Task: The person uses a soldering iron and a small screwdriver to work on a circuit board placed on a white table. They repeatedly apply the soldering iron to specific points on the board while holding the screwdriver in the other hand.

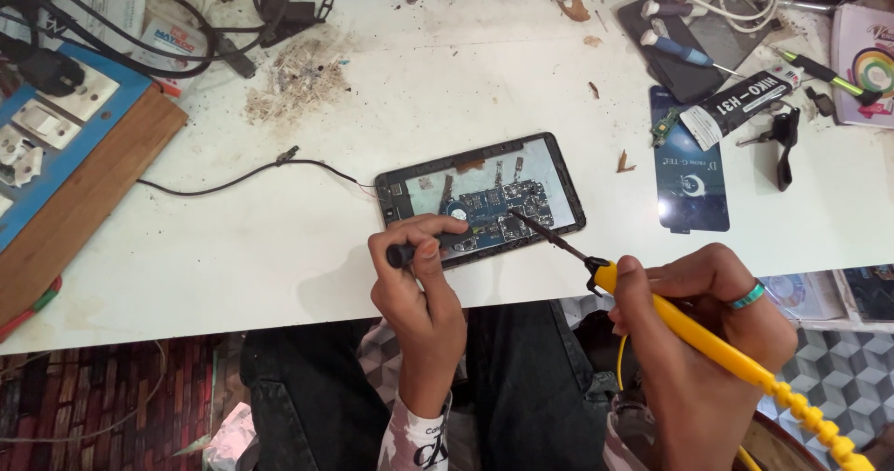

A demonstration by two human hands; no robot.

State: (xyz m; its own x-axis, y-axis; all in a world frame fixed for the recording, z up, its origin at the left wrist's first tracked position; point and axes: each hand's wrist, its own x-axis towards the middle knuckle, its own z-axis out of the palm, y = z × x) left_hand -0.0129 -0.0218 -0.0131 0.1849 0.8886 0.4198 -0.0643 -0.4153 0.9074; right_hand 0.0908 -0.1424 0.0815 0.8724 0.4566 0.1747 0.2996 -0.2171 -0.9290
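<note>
An opened tablet (549,164) lies near the front edge of a white worktable (447,80), its circuit board exposed. My right hand (708,331) grips a yellow-handled soldering iron (708,341); the iron's dark tip rests on the board near the middle. My left hand (419,285) holds a dark slim tool (438,245) against the tablet's lower left part. A thin black wire (233,181) runs from the tablet's left side across the table.
A blue switchboard on a wooden panel (65,145) stands at the left with black cables. At the right lie a dark card (691,178), a black-and-white tube (740,106), a phone back with a blue screwdriver (684,50), and tweezers (784,141). Debris (298,80) is scattered at the back.
</note>
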